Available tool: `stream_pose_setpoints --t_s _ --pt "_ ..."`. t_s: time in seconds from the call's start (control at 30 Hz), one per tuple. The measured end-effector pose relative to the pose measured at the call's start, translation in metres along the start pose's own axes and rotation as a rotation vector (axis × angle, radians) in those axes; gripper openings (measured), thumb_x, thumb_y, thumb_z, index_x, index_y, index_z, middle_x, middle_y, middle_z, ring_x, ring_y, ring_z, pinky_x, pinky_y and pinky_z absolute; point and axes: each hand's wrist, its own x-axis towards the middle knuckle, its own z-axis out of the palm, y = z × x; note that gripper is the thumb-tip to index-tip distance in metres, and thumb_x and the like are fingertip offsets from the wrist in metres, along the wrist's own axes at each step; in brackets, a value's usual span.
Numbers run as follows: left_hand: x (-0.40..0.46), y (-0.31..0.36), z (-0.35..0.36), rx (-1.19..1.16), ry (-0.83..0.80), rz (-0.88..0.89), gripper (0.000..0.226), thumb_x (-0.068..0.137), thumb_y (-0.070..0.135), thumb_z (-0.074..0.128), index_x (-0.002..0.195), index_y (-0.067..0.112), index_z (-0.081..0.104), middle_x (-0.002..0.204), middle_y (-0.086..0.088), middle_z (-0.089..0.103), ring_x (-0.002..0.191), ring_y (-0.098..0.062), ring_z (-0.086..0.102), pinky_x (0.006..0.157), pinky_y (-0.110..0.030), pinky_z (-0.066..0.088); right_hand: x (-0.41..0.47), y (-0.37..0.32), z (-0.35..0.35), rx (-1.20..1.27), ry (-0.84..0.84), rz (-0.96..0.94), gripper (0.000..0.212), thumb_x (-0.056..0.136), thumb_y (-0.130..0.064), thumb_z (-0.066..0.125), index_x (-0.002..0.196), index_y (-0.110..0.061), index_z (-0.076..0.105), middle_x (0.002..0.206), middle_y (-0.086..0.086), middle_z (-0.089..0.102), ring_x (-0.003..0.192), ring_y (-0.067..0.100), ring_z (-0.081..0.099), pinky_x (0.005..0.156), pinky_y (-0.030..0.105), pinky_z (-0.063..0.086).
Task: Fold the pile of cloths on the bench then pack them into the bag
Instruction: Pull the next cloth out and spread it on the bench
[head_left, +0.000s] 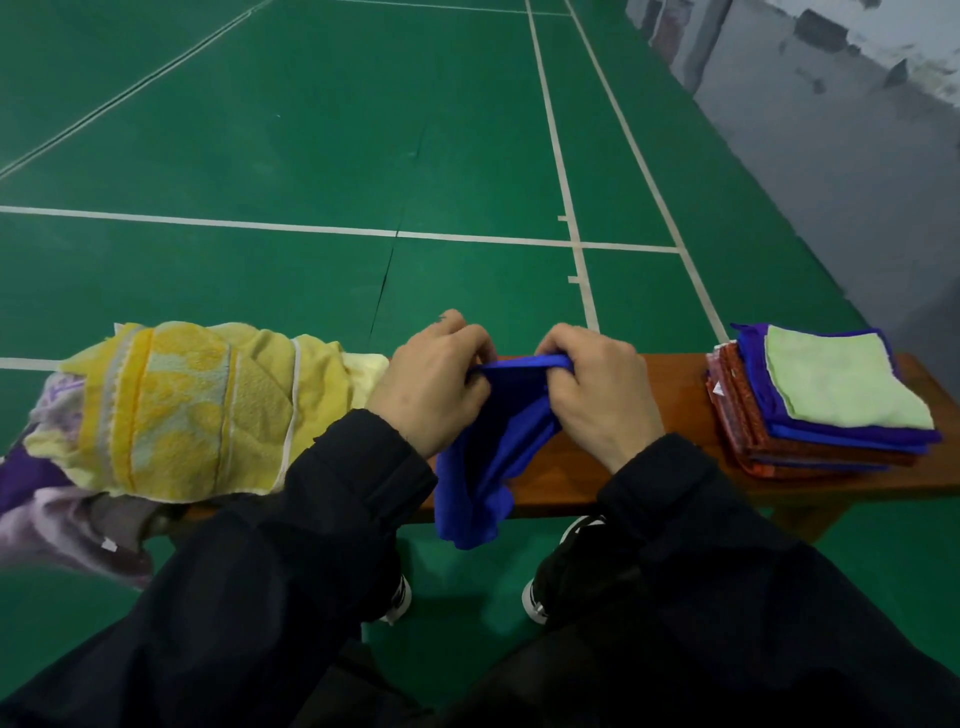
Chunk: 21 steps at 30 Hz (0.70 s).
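The wooden bench runs across in front of me. On its left end sits the unfolded pile, topped by a thick yellow towel that looks plush and heavier than the rest. On the right end is my folded stack, flat squares with a pale green cloth on top. I see no bag from here.

Between them, over the bench's front edge, I hold the blue cloth. It is thin, limp and light; it hangs bunched below my hands and will not keep any shape by itself. My left hand and right hand both have fingers curled round its top hem, close together, pinching it taut. The corners are probably the best hold, though folds hide them; sliding my pinches outward along the hem should find them.
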Motion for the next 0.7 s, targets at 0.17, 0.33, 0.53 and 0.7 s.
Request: stream_pose_setpoints --t_s 0.17,0.33,0.53,0.7 --pt "-0.009 -0.018 0.005 0.188 0.180 -0.058 0.024 0.083 0.024 0.048 0.088 0.015 0.069 0.089 -0.003 0.059 0.080 -0.027 0.055 0.066 -0.037 0.048 0.003 0.012 -0.011 0.112 0.068 0.027 0.027 0.088 -0.006 0.044 0.085 -0.016 0.069 0.079 -0.007 0.065 0.077 0.018 0.060 0.071 0.041 0.053" --pt "-0.011 -0.036 0.004 0.235 0.122 -0.146 0.008 0.087 0.008 0.048 0.088 0.014 0.055 0.079 -0.003 0.057 0.073 -0.029 0.055 0.058 -0.038 0.041 0.009 0.033 -0.022 0.130 0.072 0.117 0.035 0.091 0.004 0.041 0.095 -0.015 0.071 0.088 -0.004 0.066 0.086 0.016 0.059 0.073 0.031 0.049" --pt "0.001 -0.047 0.010 -0.233 0.147 -0.351 0.016 0.091 -0.003 0.037 0.095 0.008 0.047 0.070 -0.002 0.052 0.064 -0.025 0.045 0.059 -0.035 0.028 0.011 0.043 -0.023 0.094 0.090 0.139 0.032 0.094 0.004 0.041 0.107 -0.018 0.060 0.092 0.000 0.066 0.085 0.021 0.060 0.075 0.036 0.049" --pt "0.001 -0.058 0.004 -0.025 0.109 -0.081 0.018 0.103 0.013 0.046 0.111 0.006 0.060 0.099 -0.005 0.061 0.086 -0.024 0.055 0.076 -0.030 0.038 0.016 0.059 -0.034 0.130 0.147 0.258 0.025 0.099 0.000 0.045 0.109 -0.020 0.055 0.098 -0.002 0.062 0.090 0.020 0.058 0.075 0.031 0.050"
